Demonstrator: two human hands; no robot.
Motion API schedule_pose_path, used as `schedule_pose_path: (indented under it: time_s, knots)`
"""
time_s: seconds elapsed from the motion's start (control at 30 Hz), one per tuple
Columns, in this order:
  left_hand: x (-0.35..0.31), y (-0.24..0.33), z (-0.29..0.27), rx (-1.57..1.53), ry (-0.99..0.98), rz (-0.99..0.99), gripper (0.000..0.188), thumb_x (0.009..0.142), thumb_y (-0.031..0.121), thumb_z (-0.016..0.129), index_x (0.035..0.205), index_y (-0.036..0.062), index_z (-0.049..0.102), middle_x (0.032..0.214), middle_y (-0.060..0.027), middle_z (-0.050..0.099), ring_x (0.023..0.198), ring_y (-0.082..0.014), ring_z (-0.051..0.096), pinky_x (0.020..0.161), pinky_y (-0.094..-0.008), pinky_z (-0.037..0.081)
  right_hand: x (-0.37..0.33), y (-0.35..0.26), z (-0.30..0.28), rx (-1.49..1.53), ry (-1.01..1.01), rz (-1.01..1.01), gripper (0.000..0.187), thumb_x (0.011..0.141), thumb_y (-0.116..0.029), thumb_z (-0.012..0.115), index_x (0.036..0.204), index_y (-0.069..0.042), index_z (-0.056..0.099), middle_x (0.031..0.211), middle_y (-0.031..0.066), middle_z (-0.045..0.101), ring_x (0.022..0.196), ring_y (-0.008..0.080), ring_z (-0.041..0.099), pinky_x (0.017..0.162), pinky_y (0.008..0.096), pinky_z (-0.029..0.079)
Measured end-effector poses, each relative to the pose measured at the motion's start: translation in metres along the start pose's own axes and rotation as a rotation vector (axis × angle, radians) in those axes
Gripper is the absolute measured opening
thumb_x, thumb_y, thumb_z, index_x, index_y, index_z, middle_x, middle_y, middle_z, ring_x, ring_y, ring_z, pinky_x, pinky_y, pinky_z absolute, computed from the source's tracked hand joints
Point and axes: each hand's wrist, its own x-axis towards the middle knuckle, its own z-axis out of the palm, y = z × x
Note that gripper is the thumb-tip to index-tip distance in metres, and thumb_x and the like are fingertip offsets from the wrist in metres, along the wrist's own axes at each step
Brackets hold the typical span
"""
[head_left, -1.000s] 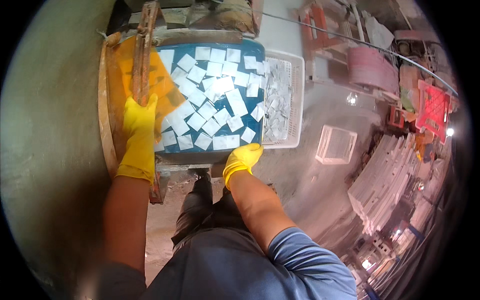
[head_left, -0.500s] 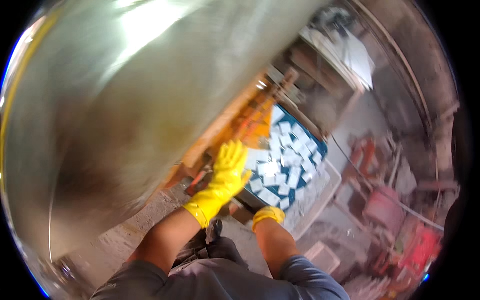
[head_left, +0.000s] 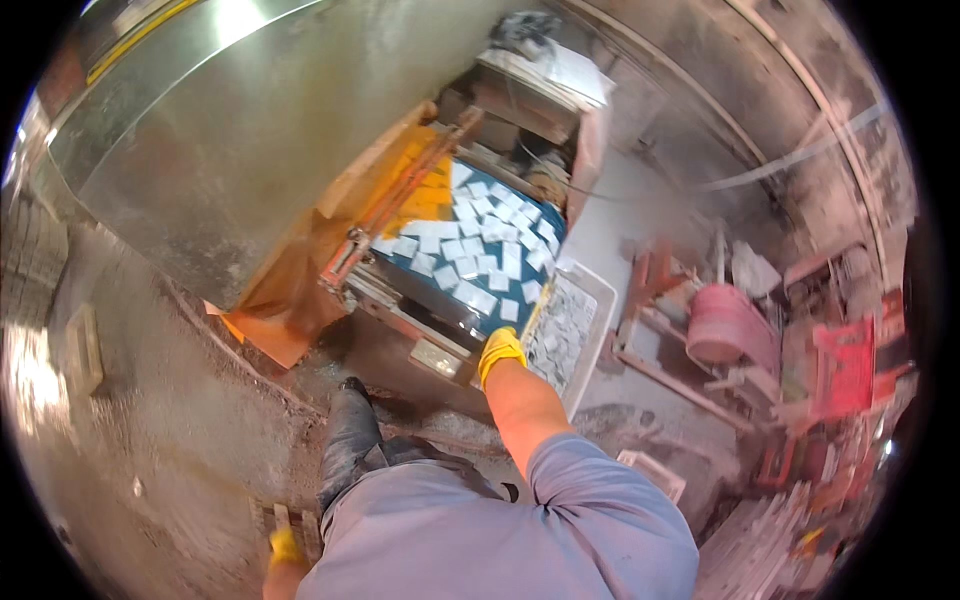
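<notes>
In a yellow rubber glove, my right hand (head_left: 502, 353) is at the near right corner of a blue-green belt (head_left: 440, 290), beside its edge. Its fingers point away from me, and their grip is hidden. Many small white tiles (head_left: 467, 267) lie scattered flat over the belt. A yellowish strip (head_left: 541, 302) runs along the belt's right edge, just beyond this hand. My left hand (head_left: 285, 546), gloved in yellow too, is low at my left side, blurred and partly cut off by my body. Closest to it is a small slatted wooden piece (head_left: 283, 515) on the floor.
A white bin (head_left: 602, 335) full of pale pieces stands against the belt's right side. Orange sheeting (head_left: 300, 285) and a large greyish panel (head_left: 270, 140) border the left. Pink-red machinery (head_left: 730, 325) is at the right. A loose cable crosses above the far end.
My left hand has left the belt's left side and swung down and back to my lower left. My view has turned, showing more floor. My right hand stays by the belt's near corner.
</notes>
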Motion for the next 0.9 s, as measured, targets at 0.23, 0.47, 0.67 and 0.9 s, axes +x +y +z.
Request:
schedule_pose_path:
  time_s: [0.23, 0.47, 0.67, 0.9]
  knots:
    - [-0.110, -0.103, -0.069, 0.310, -0.267, -0.085, 0.053, 0.100, 0.028, 0.074, 0.141, -0.0024, 0.061, 0.133, -0.0227, 0.069, 0.120, -0.0333, 0.068, 0.104, -0.0426, 0.053, -0.096, 0.067, 0.049, 1.307, 0.342, -0.262, 0.044, 0.097, -0.042, 0.059, 0.108, -0.001, 0.070, 0.092, 0.0164, 0.071, 0.077, 0.0333, 0.065, 0.073, 0.0472, 0.050]
    - [-0.091, -0.087, -0.078, 0.362, -0.297, 0.191, 0.051, 0.099, 0.028, 0.075, 0.137, -0.0033, 0.063, 0.130, -0.0227, 0.070, 0.120, -0.0347, 0.067, 0.105, -0.0435, 0.052, -0.264, 0.113, 0.230, 0.065, -0.184, -0.548, 0.035, 0.097, -0.023, 0.065, 0.131, -0.013, 0.067, 0.128, 0.0205, 0.072, 0.114, 0.0422, 0.071, 0.097, 0.0520, 0.057]
    - [-0.041, 0.035, -0.062, 0.122, -0.225, 0.539, 0.055, 0.097, 0.028, 0.078, 0.140, -0.0036, 0.062, 0.136, -0.0236, 0.067, 0.127, -0.0363, 0.064, 0.110, -0.0448, 0.049, -0.313, 0.116, 0.255, 0.937, -0.643, -0.028, 0.043, 0.100, -0.041, 0.068, 0.110, 0.000, 0.072, 0.095, 0.0154, 0.073, 0.082, 0.0285, 0.069, 0.077, 0.0454, 0.056]
    - [-0.011, 0.042, -0.080, 0.116, -0.117, 0.443, 0.054, 0.090, 0.032, 0.081, 0.131, -0.0011, 0.069, 0.127, -0.0239, 0.072, 0.123, -0.0401, 0.066, 0.107, -0.0444, 0.051, -0.166, 0.075, 0.152, 0.958, -0.312, -0.220, 0.033, 0.105, -0.036, 0.059, 0.122, -0.008, 0.066, 0.099, 0.0118, 0.071, 0.072, 0.0266, 0.068, 0.061, 0.0391, 0.053]
